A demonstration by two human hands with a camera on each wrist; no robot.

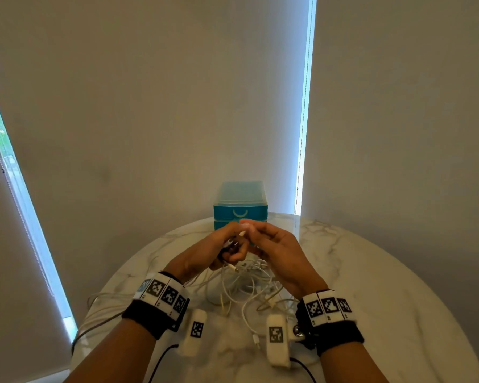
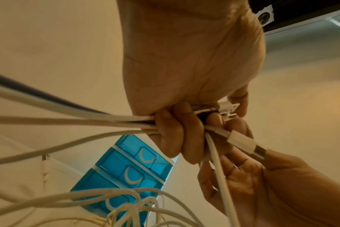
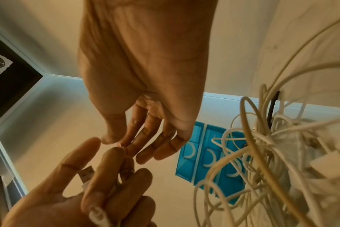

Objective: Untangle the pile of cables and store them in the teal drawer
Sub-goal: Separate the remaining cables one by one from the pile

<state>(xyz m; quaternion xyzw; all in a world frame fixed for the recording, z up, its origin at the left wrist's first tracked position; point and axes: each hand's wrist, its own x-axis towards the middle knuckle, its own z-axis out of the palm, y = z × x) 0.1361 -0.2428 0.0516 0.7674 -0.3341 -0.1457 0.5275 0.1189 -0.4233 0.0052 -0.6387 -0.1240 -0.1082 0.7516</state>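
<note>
on the left side, several cable lengths (image 2: pixel 68 121), white ones and a dark one, are running in from the table edge and going straight into the left hand (image 1: pixel 219 251), which is clamping its curled fingers (image 2: pixel 177 132) around the bundle; i think the person is gathering the already found ends here so that they are not falling back into the knot. out of this fist a white usb plug (image 2: pixel 246 145) with a metal tip is sticking toward the right, kept free so that it can be followed. just beside it, the right hand (image 1: pixel 274 244) is meeting the left one above the table, its thumb and first fingertips (image 3: pixel 115 140) closing together on something small and pale, probably a connector end, while the other fingers are staying loose and nearly straight; what exactly it is pinching is too small to tell. below and between both wrists, the pile of cables (image 1: pixel 249 288) is lying on the round marble table (image 1: pixel 371 272), many white loops crossing each other, so the untangling is looking only at its beginning. behind the hands, at the far edge of the table, the teal drawer unit (image 1: pixel 240 205) is standing with its drawers closed, near enough to reach but not yet opened for storing.
</note>
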